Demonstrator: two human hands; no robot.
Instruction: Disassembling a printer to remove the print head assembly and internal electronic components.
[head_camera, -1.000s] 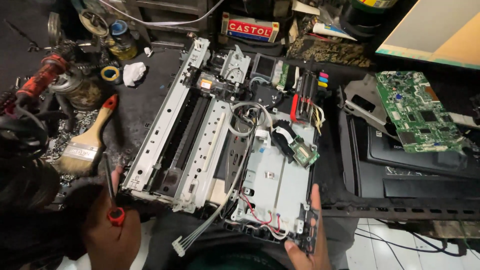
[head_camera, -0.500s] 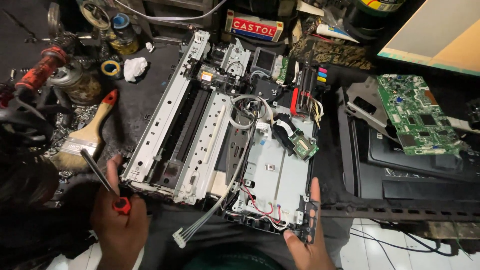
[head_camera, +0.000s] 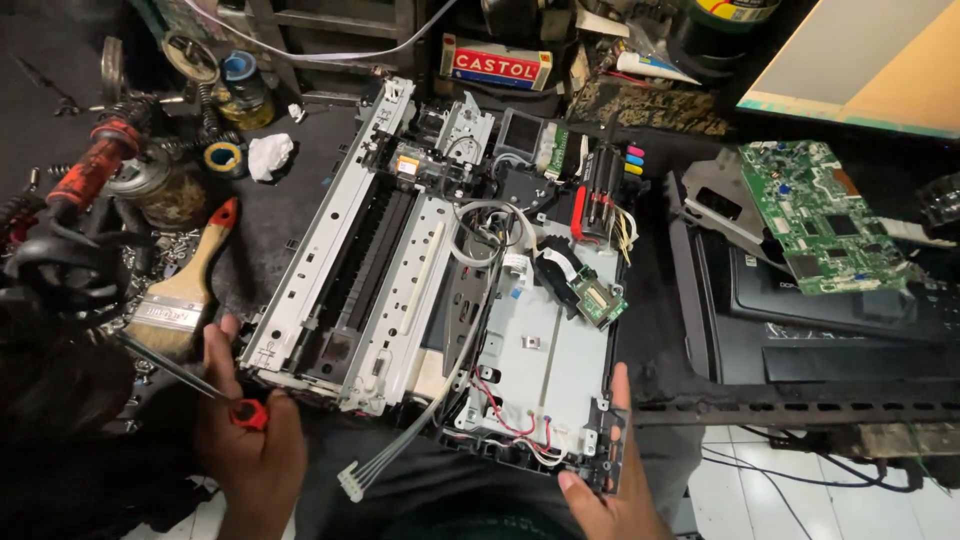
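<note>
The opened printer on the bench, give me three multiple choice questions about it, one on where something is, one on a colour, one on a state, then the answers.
1. Where does the green circuit board lie?
A. right of the printer chassis, on a black cover
B. inside the chassis
C. under the paintbrush

2. What colour is the tip of the paintbrush handle?
A. blue
B. red
C. white

3. What is the left hand doing?
A. lying flat and empty
B. gripping a screwdriver
C. holding the paintbrush

Answers:
1. A, the board sits on the black cover, apart from the printer chassis.
2. B, the wooden handle ends in red.
3. B, its fingers close round the red-handled screwdriver, while the right hand steadies the chassis's near corner.
</note>
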